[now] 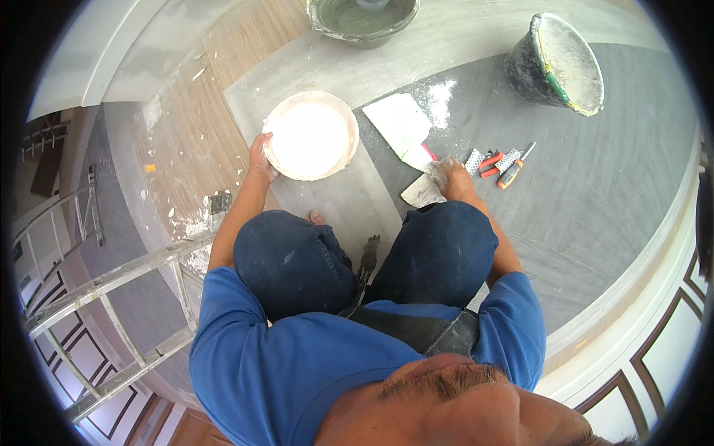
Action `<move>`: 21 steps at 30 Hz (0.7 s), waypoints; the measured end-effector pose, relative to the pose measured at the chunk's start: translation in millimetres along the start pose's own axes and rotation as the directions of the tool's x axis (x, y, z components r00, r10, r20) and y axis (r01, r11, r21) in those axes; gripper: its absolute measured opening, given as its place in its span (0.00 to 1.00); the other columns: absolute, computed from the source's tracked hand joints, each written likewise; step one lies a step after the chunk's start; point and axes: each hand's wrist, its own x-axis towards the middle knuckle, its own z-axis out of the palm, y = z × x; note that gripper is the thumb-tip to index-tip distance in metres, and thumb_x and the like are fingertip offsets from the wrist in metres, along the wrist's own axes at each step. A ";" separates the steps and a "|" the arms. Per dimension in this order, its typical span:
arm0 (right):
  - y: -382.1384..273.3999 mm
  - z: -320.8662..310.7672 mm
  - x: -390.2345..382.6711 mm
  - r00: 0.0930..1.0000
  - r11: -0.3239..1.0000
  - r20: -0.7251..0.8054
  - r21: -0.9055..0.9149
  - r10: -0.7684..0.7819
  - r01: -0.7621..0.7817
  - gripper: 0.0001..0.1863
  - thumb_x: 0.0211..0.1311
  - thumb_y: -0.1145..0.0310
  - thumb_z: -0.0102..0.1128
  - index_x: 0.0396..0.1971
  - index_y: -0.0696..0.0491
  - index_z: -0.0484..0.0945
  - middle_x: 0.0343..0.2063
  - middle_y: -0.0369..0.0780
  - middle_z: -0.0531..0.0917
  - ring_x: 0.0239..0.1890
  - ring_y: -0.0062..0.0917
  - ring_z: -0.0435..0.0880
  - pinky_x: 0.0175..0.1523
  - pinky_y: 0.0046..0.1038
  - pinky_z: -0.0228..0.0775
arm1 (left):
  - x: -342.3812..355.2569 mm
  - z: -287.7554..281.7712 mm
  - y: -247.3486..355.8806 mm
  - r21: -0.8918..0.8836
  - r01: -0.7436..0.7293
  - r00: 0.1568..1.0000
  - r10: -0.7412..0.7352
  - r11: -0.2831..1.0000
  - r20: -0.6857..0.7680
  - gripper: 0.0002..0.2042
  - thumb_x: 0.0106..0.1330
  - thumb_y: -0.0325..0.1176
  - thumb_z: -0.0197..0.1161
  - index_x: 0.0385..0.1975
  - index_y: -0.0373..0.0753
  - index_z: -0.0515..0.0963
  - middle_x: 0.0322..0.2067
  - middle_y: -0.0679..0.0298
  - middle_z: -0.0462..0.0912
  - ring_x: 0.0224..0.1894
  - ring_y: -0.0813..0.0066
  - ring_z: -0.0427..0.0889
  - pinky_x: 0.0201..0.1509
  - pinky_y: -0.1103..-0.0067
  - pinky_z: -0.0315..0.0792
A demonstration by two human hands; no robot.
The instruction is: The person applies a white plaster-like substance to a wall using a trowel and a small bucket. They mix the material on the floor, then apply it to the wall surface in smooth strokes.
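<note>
Two bare hands are at work on the floor in front of a crouching person in a blue shirt and dark trousers. The left hand is clasped on the near-left rim of a round bowl filled with white plaster, thumb over the edge and fingers underneath, so the bowl sits just right of and beyond that grip, resting on a pale grey board. The right hand is closed around the handle of a small putty knife whose plaster-smeared blade points left and slightly toward the person from the fist; the fingers are caked in white, so exactly how they wrap the handle is hard to make out.

Just beyond and left of the right-hand grip lies a wide trowel with a white blade and a reddish handle end, with a patch of spilled white powder beside it. Immediately right of that hand lie a few small tools with red and orange handles. Farther beyond, well apart from both hands, a grey bucket of wet mix stands at the top edge, and a second dirty bucket lies tipped on its side toward the upper right. Left of the left arm, an aluminium ladder stretches across the floor.
</note>
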 end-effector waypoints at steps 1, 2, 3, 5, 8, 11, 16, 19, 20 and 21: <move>-1.7 -2.4 7.1 1.000 0.997 0.003 0.070 0.016 -0.016 0.26 0.58 0.55 0.70 0.54 0.50 0.79 0.54 0.50 0.78 0.56 0.47 0.78 0.61 0.44 0.71 | -0.1 0.0 -0.6 0.018 -0.002 1.000 0.003 1.000 -0.009 0.26 0.63 0.44 0.52 0.57 0.33 0.73 0.48 0.50 0.82 0.49 0.52 0.84 0.55 0.59 0.80; -4.3 -7.1 16.1 0.994 0.993 -0.107 0.117 -0.020 0.033 0.28 0.58 0.53 0.70 0.56 0.51 0.78 0.54 0.51 0.78 0.56 0.48 0.78 0.61 0.43 0.71 | -0.7 0.6 -1.0 -0.001 0.005 1.000 -0.005 1.000 0.000 0.26 0.63 0.44 0.51 0.56 0.33 0.73 0.48 0.50 0.83 0.49 0.53 0.84 0.54 0.59 0.80; -8.0 -13.5 27.6 0.987 0.988 -0.161 0.154 0.000 0.025 0.30 0.58 0.52 0.69 0.57 0.52 0.77 0.54 0.52 0.78 0.56 0.49 0.78 0.61 0.42 0.71 | -2.2 1.7 -1.2 -0.008 0.013 1.000 -0.013 1.000 0.020 0.25 0.63 0.43 0.51 0.56 0.33 0.73 0.47 0.51 0.83 0.48 0.53 0.84 0.54 0.60 0.81; -26.9 -22.0 55.5 0.964 0.989 -0.259 0.147 0.062 -0.024 0.34 0.58 0.48 0.69 0.59 0.53 0.76 0.55 0.54 0.77 0.58 0.49 0.77 0.61 0.43 0.71 | -5.9 6.6 0.0 0.011 0.005 1.000 -0.005 1.000 0.022 0.25 0.64 0.43 0.51 0.55 0.33 0.73 0.46 0.51 0.83 0.47 0.54 0.84 0.53 0.60 0.81; -58.5 -28.7 98.5 0.969 0.989 -0.200 0.061 0.147 -0.137 0.36 0.57 0.48 0.69 0.60 0.57 0.74 0.55 0.57 0.78 0.59 0.48 0.77 0.62 0.43 0.71 | -16.0 12.7 1.5 0.058 -0.035 0.999 0.036 0.998 -0.020 0.25 0.64 0.44 0.51 0.55 0.33 0.73 0.46 0.52 0.83 0.47 0.55 0.84 0.54 0.60 0.81; -65.7 -28.1 127.1 0.961 0.936 -0.098 0.273 0.258 -0.223 0.33 0.60 0.54 0.68 0.59 0.60 0.74 0.52 0.58 0.80 0.57 0.48 0.79 0.63 0.43 0.70 | -23.8 11.3 3.6 0.041 -0.049 0.999 0.050 0.998 -0.015 0.27 0.61 0.46 0.54 0.55 0.33 0.74 0.46 0.53 0.83 0.47 0.55 0.84 0.53 0.61 0.80; -18.9 -15.2 135.8 0.863 0.837 -0.343 0.526 0.372 -0.152 0.25 0.63 0.60 0.64 0.55 0.61 0.77 0.50 0.57 0.82 0.54 0.49 0.81 0.62 0.42 0.71 | -20.8 -3.5 5.1 -0.002 -0.015 1.000 0.015 1.000 0.028 0.30 0.62 0.47 0.53 0.60 0.33 0.70 0.51 0.50 0.81 0.51 0.52 0.83 0.56 0.60 0.79; 46.2 -20.8 116.4 0.686 0.803 -0.477 0.529 0.550 -0.275 0.24 0.64 0.60 0.64 0.54 0.61 0.78 0.48 0.56 0.83 0.50 0.47 0.83 0.57 0.39 0.73 | -13.4 -6.4 4.6 0.010 -0.057 0.997 0.057 0.998 0.061 0.31 0.62 0.47 0.53 0.61 0.33 0.69 0.51 0.49 0.81 0.51 0.51 0.83 0.57 0.59 0.79; 69.6 -22.6 104.5 0.646 0.701 -0.415 0.659 0.641 -0.272 0.23 0.64 0.61 0.64 0.53 0.62 0.78 0.46 0.54 0.84 0.48 0.44 0.83 0.55 0.38 0.73 | -11.2 -6.1 4.5 0.007 -0.046 0.998 0.046 0.999 0.046 0.30 0.62 0.47 0.53 0.61 0.33 0.70 0.51 0.49 0.81 0.51 0.51 0.83 0.57 0.59 0.79; 93.1 -25.7 93.2 0.603 0.604 -0.365 0.757 0.709 -0.251 0.23 0.64 0.62 0.65 0.52 0.64 0.78 0.44 0.53 0.85 0.46 0.41 0.84 0.53 0.37 0.73 | -9.0 -5.2 4.5 0.005 -0.029 0.999 0.029 1.000 0.026 0.30 0.62 0.47 0.53 0.61 0.33 0.70 0.51 0.49 0.81 0.51 0.51 0.83 0.57 0.59 0.79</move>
